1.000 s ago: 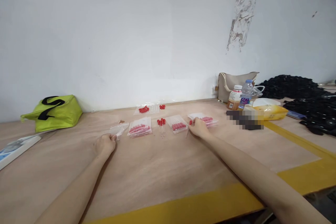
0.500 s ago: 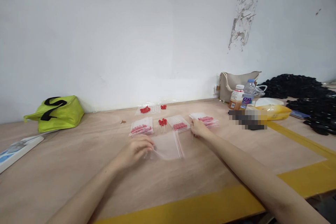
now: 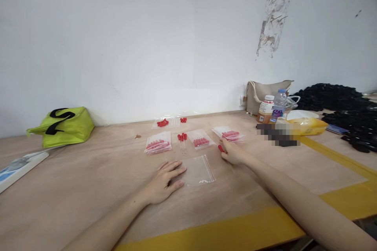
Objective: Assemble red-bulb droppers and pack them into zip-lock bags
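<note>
An empty clear zip bag (image 3: pixel 198 170) lies flat on the table, its red-striped mouth facing right. My left hand (image 3: pixel 167 178) is spread flat, fingertips on the bag's left edge. My right hand (image 3: pixel 232 152) pinches a dropper with a red bulb (image 3: pixel 220 148) to the right of the bag; its thin stem is hard to see. Behind the empty bag lie several loose red-bulbed droppers (image 3: pixel 182 138) side by side. A filled zip bag (image 3: pixel 201 140) is right of them. Stacks of filled bags lie at the left (image 3: pixel 158 143) and right (image 3: pixel 228 134).
Against the wall lie a bag of red bulbs (image 3: pixel 162 123) and a small red pile (image 3: pixel 183 120). A lime-green bag (image 3: pixel 66 127) and a power strip (image 3: pixel 25 168) sit at left. Bottles (image 3: pixel 266 110), a yellow packet (image 3: pixel 313 125) and a black heap (image 3: pixel 330 96) occupy the right.
The empty bag has moved slightly right and now lies flat. My left hand has opened and shifted right and nearer. My right hand has moved right, with a red dropper bulb now showing.
</note>
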Demonstrator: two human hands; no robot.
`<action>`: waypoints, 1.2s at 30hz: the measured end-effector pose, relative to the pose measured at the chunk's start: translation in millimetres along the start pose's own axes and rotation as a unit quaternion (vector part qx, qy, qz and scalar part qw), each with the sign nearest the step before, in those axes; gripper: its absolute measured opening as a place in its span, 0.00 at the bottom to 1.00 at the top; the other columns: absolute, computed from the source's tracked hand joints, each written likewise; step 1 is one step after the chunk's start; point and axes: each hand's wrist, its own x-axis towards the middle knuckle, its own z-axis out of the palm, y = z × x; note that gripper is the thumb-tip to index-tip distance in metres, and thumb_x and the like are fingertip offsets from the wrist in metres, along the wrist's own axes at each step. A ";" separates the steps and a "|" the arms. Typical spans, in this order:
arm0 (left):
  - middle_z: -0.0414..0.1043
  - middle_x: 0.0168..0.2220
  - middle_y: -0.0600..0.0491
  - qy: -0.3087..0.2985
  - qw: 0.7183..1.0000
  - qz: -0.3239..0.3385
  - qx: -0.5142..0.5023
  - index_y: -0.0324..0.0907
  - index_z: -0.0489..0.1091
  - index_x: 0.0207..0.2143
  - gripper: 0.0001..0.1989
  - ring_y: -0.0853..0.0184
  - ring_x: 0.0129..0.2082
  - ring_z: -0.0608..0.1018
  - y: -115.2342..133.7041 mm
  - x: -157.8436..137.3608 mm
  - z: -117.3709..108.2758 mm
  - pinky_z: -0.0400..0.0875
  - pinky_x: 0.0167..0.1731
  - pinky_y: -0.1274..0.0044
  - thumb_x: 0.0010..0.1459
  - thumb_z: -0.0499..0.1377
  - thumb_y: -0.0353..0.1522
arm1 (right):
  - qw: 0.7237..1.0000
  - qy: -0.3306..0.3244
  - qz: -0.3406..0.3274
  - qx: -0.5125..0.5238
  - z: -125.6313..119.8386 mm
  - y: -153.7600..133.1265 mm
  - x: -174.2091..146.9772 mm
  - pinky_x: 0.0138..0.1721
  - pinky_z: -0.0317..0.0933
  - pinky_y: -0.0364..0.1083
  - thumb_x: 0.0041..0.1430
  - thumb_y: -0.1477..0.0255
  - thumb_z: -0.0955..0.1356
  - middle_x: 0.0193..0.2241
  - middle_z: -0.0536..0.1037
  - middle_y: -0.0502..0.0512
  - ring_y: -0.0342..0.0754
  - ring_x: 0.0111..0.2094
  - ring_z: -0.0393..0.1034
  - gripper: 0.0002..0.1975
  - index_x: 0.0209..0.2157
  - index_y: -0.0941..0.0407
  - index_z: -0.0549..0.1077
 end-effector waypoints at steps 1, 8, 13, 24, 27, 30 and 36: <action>0.53 0.58 0.51 0.009 1.000 -0.003 0.000 0.51 0.57 0.54 0.21 0.60 0.57 0.56 0.3 0.2 0.7 0.48 0.54 0.62 0.59 0.46 0.43 | 1.000 -0.013 -0.003 0.003 -2.7 0.6 -3.2 0.35 0.55 0.43 0.46 0.78 0.64 0.40 0.70 0.66 0.53 0.40 0.65 0.26 0.50 0.64 0.57; 0.53 0.58 0.52 0.004 1.000 0.001 0.005 0.53 0.56 0.55 0.21 0.59 0.57 0.56 -1.8 0.7 -0.3 0.48 0.54 0.62 0.59 0.46 0.43 | 0.957 -0.008 -0.023 0.289 -3.0 -9.4 -11.0 0.23 0.55 0.40 0.50 0.75 0.59 0.20 0.65 0.45 0.41 0.20 0.62 0.27 0.53 0.59 0.49; 0.53 0.58 0.50 0.000 1.000 0.001 0.012 0.51 0.56 0.55 0.22 0.59 0.57 0.56 -2.3 1.1 -0.2 0.48 0.54 0.62 0.59 0.46 0.44 | 0.869 0.107 -0.029 0.483 20.2 -22.0 -2.5 0.18 0.57 0.40 0.50 0.72 0.59 0.21 0.61 0.42 0.39 0.17 0.59 0.23 0.48 0.55 0.48; 0.53 0.58 0.50 -0.001 1.000 0.001 0.026 0.51 0.56 0.55 0.22 0.60 0.57 0.56 -2.5 0.8 0.0 0.49 0.54 0.63 0.59 0.46 0.44 | 0.816 0.144 0.020 0.559 37.1 -25.1 1.6 0.20 0.64 0.42 0.46 0.72 0.64 0.24 0.62 0.42 0.39 0.19 0.64 0.22 0.42 0.52 0.49; 0.53 0.58 0.51 0.000 1.000 0.000 0.031 0.50 0.55 0.55 0.23 0.60 0.57 0.56 -1.8 0.6 -0.3 0.50 0.54 0.64 0.59 0.47 0.43 | 0.809 0.084 0.038 0.580 34.2 -25.1 -3.0 0.24 0.65 0.43 0.43 0.71 0.68 0.23 0.65 0.42 0.39 0.20 0.66 0.22 0.38 0.53 0.53; 0.54 0.58 0.52 0.009 1.000 0.001 0.027 0.49 0.52 0.57 0.24 0.61 0.57 0.57 -0.7 0.5 -0.4 0.50 0.54 0.65 0.59 0.47 0.42 | 0.840 -0.029 0.024 0.542 26.5 -18.3 -6.3 0.25 0.64 0.42 0.38 0.69 0.72 0.21 0.68 0.44 0.39 0.21 0.66 0.21 0.32 0.56 0.59; 0.54 0.57 0.52 0.020 1.000 0.002 0.021 0.47 0.50 0.58 0.25 0.62 0.56 0.58 0.8 0.5 -0.3 0.50 0.55 0.65 0.58 0.47 0.43 | 0.895 -0.072 -0.070 0.435 21.5 -11.2 -5.2 0.22 0.56 0.40 0.32 0.64 0.74 0.18 0.70 0.46 0.39 0.21 0.63 0.18 0.22 0.59 0.66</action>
